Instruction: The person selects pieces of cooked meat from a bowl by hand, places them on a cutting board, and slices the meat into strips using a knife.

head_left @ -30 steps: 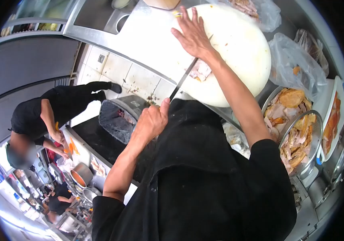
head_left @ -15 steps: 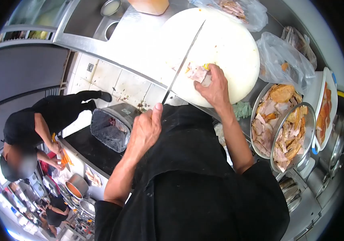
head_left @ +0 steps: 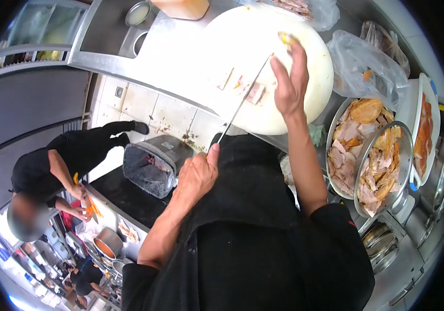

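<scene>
My left hand (head_left: 197,177) is closed around the handle of a long knife (head_left: 247,96). The blade slants up across the round white cutting board (head_left: 310,98), its tip near my right thumb. Cut pieces of pale meat (head_left: 256,94) lie beside the blade, with thin slivers to its left. Over the right part of the board, my right hand (head_left: 291,85) has its thumb and fingers apart, with nothing visible between them. Something yellow, perhaps a wrap, shows at a fingertip.
Right of the board, a metal tray (head_left: 330,150) and a tilted glass bowl (head_left: 407,150) hold cut meat. Plastic bags (head_left: 364,67) lie behind them. A bin (head_left: 149,171) stands below left. Further left, a co-worker (head_left: 56,166) handles orange strips at another counter.
My right hand has let go of the meat and moved up the board. The knife has shifted right and lower, and the meat now lies in separate pieces.
</scene>
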### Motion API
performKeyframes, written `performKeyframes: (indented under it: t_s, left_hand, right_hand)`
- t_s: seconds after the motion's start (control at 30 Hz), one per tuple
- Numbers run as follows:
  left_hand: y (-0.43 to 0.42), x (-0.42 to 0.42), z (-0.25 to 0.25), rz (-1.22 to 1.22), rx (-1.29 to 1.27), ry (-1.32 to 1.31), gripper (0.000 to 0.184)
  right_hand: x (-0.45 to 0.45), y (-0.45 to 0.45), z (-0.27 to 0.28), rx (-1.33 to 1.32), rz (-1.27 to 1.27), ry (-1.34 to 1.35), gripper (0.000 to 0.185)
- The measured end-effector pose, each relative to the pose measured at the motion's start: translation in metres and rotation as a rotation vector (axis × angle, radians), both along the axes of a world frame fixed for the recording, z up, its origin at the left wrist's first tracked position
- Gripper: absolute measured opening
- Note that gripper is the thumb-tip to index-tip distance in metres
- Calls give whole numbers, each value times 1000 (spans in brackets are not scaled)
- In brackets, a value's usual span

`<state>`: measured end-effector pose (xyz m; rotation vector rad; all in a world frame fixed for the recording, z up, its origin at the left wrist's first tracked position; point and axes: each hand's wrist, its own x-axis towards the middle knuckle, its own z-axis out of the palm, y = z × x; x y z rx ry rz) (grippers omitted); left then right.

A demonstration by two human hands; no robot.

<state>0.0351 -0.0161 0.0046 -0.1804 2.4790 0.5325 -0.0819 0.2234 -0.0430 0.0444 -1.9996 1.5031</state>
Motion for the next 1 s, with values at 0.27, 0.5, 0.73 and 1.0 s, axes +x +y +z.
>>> performKeyframes:
  t_s: [0.27,0.5,0.73,1.0]
  left_hand:
    - [-1,-3,34,-44,-44,-59,65]
    - [-24,6,39,119,84,2,66]
    - [-41,-9,40,310,148,-23,72]
    - [-31,-16,23,215,157,13,67]
  right_hand:
    - [-58,-34,-70,570,67,-283,61]
    - [-26,27,-20,65,-51,-282,50]
    - [-33,-30,-50,517,459,-148,59]
    - [1,-47,-47,420,108,-356,56]
